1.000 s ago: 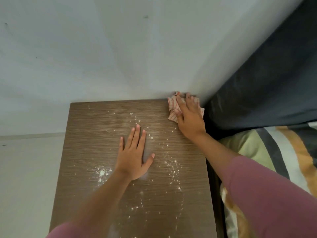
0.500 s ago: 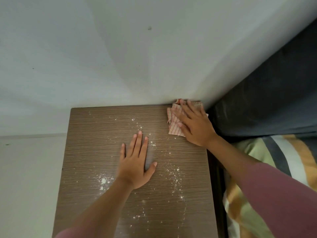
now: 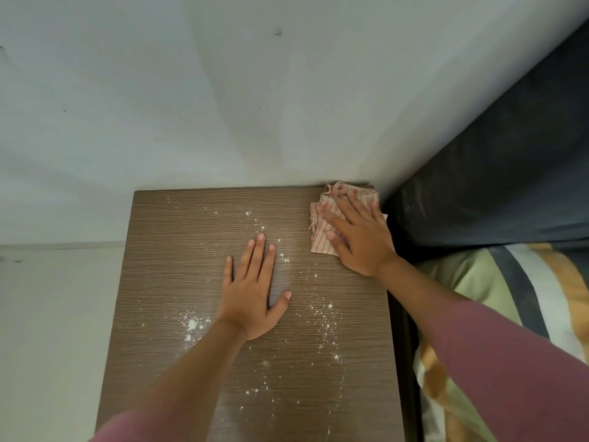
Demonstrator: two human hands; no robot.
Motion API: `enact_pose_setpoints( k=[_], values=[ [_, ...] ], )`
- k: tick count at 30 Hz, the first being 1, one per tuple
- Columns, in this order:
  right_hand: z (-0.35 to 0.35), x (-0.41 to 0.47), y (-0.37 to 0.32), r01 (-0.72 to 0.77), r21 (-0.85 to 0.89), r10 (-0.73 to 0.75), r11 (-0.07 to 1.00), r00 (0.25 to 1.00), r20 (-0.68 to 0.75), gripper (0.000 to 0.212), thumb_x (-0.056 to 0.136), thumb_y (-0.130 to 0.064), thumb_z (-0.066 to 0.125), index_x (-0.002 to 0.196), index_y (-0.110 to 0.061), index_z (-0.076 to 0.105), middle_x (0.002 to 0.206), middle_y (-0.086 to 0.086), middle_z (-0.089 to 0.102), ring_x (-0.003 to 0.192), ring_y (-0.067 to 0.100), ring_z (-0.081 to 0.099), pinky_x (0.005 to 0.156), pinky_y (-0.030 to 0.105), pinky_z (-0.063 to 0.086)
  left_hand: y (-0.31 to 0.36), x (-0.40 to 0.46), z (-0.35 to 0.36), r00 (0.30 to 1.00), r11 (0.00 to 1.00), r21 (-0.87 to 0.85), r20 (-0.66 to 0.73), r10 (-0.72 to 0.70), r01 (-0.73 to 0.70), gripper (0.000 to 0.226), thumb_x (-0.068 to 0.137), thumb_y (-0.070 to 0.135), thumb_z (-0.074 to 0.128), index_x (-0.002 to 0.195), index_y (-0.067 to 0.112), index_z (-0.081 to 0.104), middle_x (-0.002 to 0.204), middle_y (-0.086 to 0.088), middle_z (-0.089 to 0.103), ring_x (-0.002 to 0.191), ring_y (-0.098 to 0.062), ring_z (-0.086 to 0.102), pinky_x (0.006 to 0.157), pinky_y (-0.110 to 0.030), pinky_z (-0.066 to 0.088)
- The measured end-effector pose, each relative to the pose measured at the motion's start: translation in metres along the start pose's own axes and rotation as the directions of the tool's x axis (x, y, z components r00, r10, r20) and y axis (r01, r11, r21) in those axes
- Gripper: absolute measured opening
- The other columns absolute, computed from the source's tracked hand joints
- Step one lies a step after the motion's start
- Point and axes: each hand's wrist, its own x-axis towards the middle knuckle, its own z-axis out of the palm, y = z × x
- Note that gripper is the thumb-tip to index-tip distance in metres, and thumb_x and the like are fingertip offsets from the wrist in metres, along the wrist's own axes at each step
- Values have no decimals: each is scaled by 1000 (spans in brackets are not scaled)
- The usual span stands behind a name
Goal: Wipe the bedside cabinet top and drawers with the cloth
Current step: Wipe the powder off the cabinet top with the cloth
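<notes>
The brown wood-grain top of the bedside cabinet fills the middle of the view, speckled with white powder. My right hand presses flat on a pink checked cloth at the back right corner, against the wall. The cloth shows to the left of my fingers and above them. My left hand lies flat on the middle of the top, fingers spread, holding nothing. The drawers are out of sight below the top.
A pale wall runs along the cabinet's back edge. A dark headboard and a bed with striped bedding stand close on the right. Pale floor lies to the left.
My right hand has flattened the cloth and drawn it slightly toward me from the back corner. The left hand has stayed put. The view has tilted a little.
</notes>
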Motion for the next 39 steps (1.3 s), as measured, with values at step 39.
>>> enact_pose_setpoints(
  k=[39],
  values=[
    [81, -299, -131, -125, 93, 135, 988, 984, -112, 54, 91, -56, 30, 143, -46, 21, 158, -9, 7, 146, 18, 2, 116, 46, 0, 16, -254, 79, 995, 998, -62, -96, 25, -31, 85, 83, 64, 32, 149, 16, 10, 158, -4, 0, 145, -20, -2, 114, -51, 5]
  ],
)
